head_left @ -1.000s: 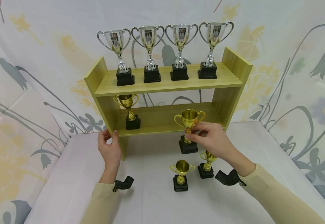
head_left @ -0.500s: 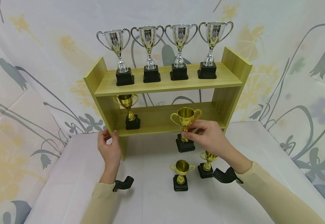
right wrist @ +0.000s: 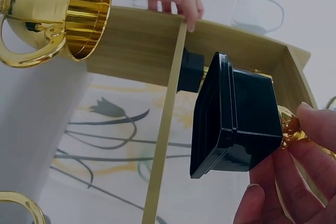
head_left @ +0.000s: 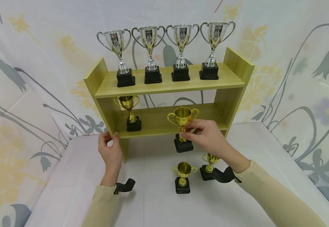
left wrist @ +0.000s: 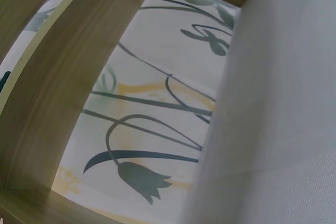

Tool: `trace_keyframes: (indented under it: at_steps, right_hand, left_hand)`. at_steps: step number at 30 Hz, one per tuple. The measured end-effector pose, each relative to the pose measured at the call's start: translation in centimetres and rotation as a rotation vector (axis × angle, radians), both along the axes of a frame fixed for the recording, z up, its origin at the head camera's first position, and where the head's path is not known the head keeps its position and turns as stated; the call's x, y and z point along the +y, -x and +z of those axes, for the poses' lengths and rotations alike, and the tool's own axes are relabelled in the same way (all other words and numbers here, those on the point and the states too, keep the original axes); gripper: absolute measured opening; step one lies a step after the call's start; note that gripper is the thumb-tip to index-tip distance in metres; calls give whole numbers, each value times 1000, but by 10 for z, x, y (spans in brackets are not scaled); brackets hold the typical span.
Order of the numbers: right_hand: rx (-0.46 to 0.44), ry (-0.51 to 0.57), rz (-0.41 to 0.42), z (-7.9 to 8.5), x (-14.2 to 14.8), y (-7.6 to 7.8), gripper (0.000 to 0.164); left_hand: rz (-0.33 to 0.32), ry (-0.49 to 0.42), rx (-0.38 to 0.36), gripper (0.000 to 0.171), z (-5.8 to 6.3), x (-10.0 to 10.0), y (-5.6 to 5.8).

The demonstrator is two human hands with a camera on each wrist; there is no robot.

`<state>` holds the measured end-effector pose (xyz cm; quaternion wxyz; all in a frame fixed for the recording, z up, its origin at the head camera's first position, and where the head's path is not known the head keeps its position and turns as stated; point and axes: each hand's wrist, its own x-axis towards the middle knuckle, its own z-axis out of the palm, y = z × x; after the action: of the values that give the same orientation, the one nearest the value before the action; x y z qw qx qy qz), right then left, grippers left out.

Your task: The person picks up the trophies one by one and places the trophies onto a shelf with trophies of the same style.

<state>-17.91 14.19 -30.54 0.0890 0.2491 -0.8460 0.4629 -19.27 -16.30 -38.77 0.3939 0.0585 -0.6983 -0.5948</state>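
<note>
My right hand (head_left: pixel 208 137) pinches the stem of a gold trophy cup (head_left: pixel 183 117) in front of the lower shelf. The cup is upright, its black base (right wrist: pixel 247 121) off the table and nearest the camera in the right wrist view. My left hand (head_left: pixel 111 154) holds the left side panel of the wooden shelf unit (head_left: pixel 164 90), thumb at its front edge. Another gold trophy (head_left: pixel 133 124) stands at the left end of the lower shelf. Two more gold trophies, one in front (head_left: pixel 182 185) and one farther right (head_left: pixel 208 167), stand on the table.
Silver trophies (head_left: pixel 180 71) stand in a row on the top shelf. Under the unit lies a white-covered table (head_left: pixel 150 201), with a flower-patterned cloth (head_left: pixel 39 28) behind. The left wrist view shows the unit's wood boards (left wrist: pixel 58 72) and that cloth.
My right hand has carried the gold trophy left and slightly up along the front of the lower shelf. The left hand keeps its place on the side panel.
</note>
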Motion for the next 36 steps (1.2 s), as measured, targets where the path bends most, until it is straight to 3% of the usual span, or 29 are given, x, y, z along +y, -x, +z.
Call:
trace_keyframes:
  at_steps: [36]
  right_hand:
    - [4, -45, 13, 6, -22, 21, 15]
  left_hand:
    - [-4, -17, 1, 19, 0, 0, 0]
